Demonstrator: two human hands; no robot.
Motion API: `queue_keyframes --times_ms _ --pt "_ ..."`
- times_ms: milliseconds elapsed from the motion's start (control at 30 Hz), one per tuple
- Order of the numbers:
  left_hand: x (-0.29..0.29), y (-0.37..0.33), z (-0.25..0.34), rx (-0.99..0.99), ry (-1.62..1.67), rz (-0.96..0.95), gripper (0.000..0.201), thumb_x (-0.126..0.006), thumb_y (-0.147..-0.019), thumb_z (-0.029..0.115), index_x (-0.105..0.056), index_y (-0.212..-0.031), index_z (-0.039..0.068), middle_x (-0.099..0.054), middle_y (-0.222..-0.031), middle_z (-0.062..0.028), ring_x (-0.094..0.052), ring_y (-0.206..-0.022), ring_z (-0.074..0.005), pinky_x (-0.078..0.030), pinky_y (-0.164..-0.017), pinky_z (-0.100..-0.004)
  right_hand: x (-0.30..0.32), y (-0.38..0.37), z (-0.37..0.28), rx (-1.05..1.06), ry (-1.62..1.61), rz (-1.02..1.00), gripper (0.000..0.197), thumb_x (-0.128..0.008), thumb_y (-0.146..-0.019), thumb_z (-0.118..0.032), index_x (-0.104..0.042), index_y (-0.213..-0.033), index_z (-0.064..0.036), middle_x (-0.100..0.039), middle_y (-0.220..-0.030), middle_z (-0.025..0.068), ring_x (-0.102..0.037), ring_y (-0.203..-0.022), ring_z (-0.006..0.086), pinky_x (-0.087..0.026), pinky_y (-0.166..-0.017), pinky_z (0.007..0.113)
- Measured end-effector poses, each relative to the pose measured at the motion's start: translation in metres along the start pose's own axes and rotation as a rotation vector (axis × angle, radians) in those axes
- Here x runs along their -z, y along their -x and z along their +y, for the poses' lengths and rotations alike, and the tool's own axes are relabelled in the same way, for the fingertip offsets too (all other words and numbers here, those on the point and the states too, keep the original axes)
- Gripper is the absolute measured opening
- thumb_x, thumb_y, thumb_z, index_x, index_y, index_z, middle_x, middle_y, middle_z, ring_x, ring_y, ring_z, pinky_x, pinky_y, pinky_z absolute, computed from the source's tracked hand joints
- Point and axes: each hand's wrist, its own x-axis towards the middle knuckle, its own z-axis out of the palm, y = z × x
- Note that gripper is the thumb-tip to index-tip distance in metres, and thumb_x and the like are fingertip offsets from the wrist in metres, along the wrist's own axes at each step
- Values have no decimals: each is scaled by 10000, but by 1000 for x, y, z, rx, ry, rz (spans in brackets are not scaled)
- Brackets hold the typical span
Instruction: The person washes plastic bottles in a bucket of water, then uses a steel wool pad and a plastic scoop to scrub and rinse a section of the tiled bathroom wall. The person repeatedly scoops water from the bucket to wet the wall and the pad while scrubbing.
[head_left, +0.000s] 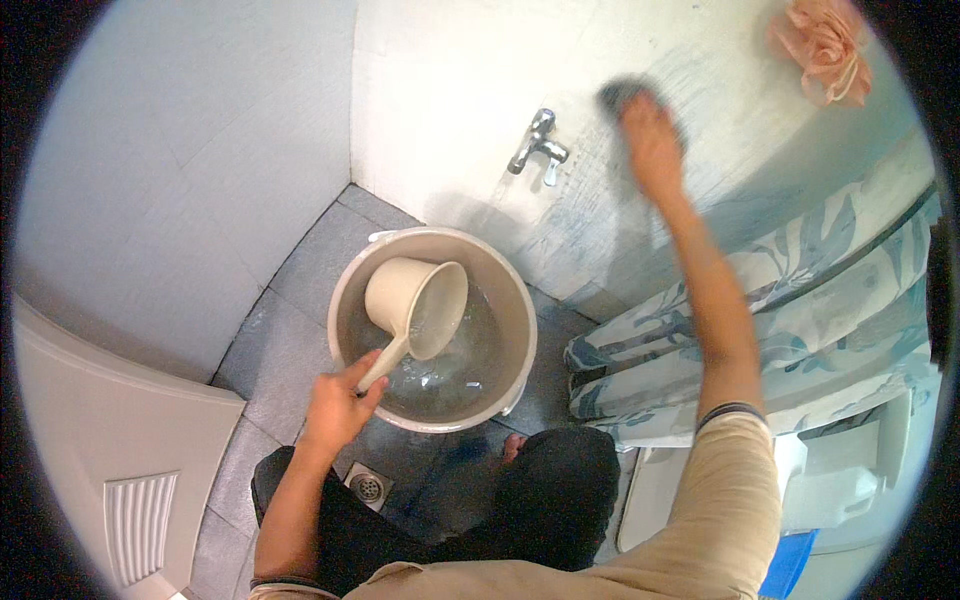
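Left hand clamped on beige plastic dipper handle, probably light, slippery wet; right hand pressing dark scrubbing pad, grip unclear.

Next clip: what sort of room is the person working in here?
Most likely a small home bathroom or wash area. A metal tap sticks out of the tiled wall, a floor drain sits in the grey floor, and a bucket of water with a dipper stands under the tap.
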Motion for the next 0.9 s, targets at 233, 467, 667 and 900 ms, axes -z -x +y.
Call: queue_keyframes --times_ms 233,467,667,900 --pt "-1 -3 13 -219 -350 93 317 -726 -797 275 -703 -1052 88 -694 -794 -160 -678 -676 -307 -531 -613 -398 31 -48 11 -98 -41 25 427 -411 -904 -84 -467 -1309 39 -493 -1347 227 -476 -1258 333 -335 -1092 470" --pt "-15 -10 7 -338 -292 74 292 -708 -809 301 -715 -1030 110 -703 -897 -153 -680 -786 -312 -541 -708 -413 35 -69 0 1 -133 -99 443 -418 -902 -116 -486 -1323 4 -441 -1428 169 -370 -1360 296 -260 -1132 484" --pt "-21 -16 2 -225 -219 66 284 -696 -825 329 -732 -1004 111 -710 -843 -142 -684 -681 -318 -552 -648 -415 44 -132 5 80 12 -1 450 -419 -900 -97 -474 -1340 -24 -452 -1419 156 -388 -1348 275 -272 -1130 452" --pt "-28 -18 -9 -305 -206 224 245 -706 -811 331 -746 -925 119 -711 -779 -101 -683 -618 -263 -545 -566 -366 81 -186 18 276 -117 -158 400 -452 -921 -135 -552 -1308 -128 -475 -1428 27 -359 -1378 191 -224 -1172 425"
